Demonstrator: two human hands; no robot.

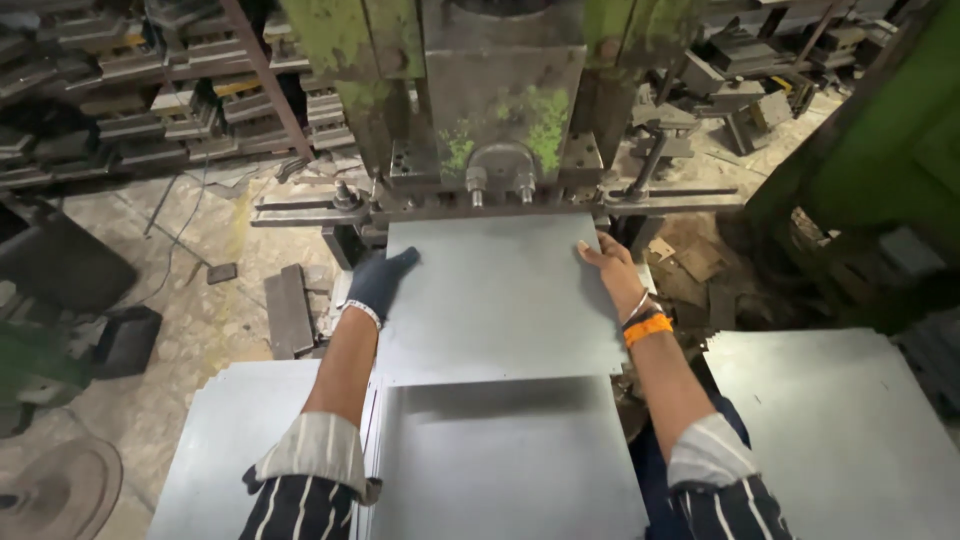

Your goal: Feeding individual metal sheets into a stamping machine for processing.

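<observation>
A flat grey metal sheet (495, 295) lies under the head of a green and grey press machine (500, 110). My left hand (378, 282), in a dark glove, grips the sheet's left edge. My right hand (610, 268) is bare, with an orange band and bangles at the wrist, and holds the sheet's right edge near its far corner. A second grey sheet (505, 460) lies below it, closer to me, between my forearms.
More grey sheets are stacked at the lower left (225, 445) and at the right (840, 430). Racks of metal dies (150, 90) line the back left. Loose metal blocks (288, 310) and a round disc (60, 490) sit on the dusty floor.
</observation>
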